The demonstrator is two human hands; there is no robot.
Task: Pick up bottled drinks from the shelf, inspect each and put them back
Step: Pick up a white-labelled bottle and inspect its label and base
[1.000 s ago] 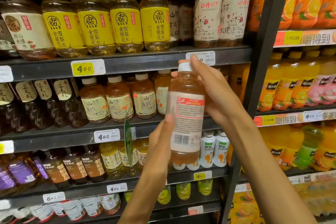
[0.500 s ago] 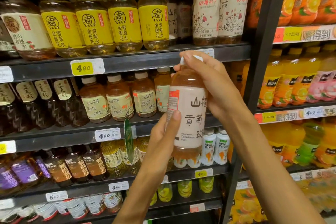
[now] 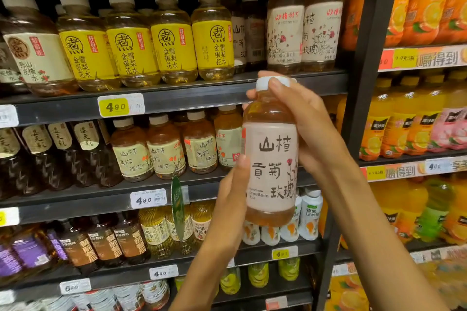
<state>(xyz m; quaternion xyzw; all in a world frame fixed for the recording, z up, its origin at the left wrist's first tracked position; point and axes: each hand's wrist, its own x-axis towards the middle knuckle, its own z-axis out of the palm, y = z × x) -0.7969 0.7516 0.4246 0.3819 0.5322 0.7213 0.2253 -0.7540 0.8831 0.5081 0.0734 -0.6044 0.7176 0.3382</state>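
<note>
Nearest, I see the left hand [image 3: 233,189] gripping the lower side of the bottle [image 3: 270,159], thumb laid along the label edge. The right hand [image 3: 307,125] curls round its shoulder and neck, fingertips [image 3: 274,83] on the white cap [image 3: 264,82]. I read the bottle as upright, held off the shelf, pale label facing me. Behind it, the middle shelf [image 3: 75,197] carries brown tea bottles [image 3: 165,146]; above, yellow-labelled bottles [image 3: 173,38]; far right, orange drinks [image 3: 396,124].

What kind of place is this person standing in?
Most likely a shop's drinks aisle: shelves packed with rows of yellow-label bottles, price tags marked 4.90 on the edges, and orange juice bottles alongside.
</note>
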